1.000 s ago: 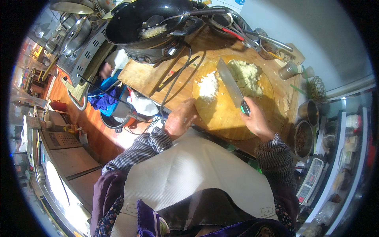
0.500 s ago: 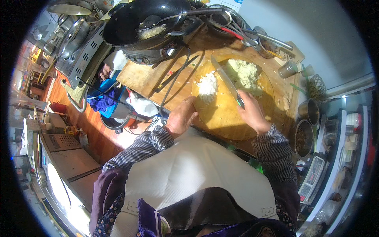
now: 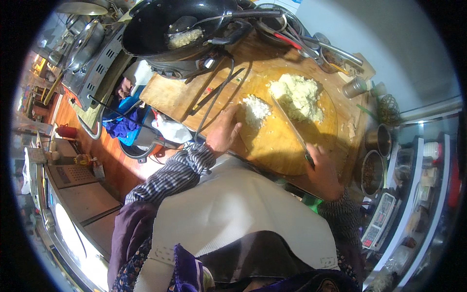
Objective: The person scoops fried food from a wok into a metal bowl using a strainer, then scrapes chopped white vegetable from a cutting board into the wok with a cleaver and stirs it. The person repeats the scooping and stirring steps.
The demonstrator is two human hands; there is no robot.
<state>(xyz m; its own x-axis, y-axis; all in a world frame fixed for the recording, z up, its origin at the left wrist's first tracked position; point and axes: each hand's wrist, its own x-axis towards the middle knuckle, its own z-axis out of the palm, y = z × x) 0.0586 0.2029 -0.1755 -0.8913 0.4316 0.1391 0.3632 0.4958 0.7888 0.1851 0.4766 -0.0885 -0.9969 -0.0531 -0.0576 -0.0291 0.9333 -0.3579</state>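
Note:
My right hand (image 3: 322, 171) is closed round the handle of a kitchen knife (image 3: 291, 124) over a round wooden chopping board (image 3: 270, 155). The long blade slants away to the far left, between two heaps. Left of it lies a small pile of chopped white bits (image 3: 256, 111); beyond and to its right is a bigger mound of pale green-white minced food (image 3: 297, 96). At the board's left edge rests my left hand (image 3: 224, 132), thumb apart from the fingers and nothing seen in it, close to the white pile.
A black electric wok (image 3: 160, 29) with a ladle and some pale food stands at the far left; its cable crosses the wooden table (image 3: 168, 95). Metal bowls (image 3: 372, 170), a glass jar (image 3: 355, 87) and a scale (image 3: 380, 221) line the right side. Tongs (image 3: 292, 41) lie at the back.
My right hand has drawn the knife nearer and to the right, away from the far end of the board. My left hand stays in nearly the same place.

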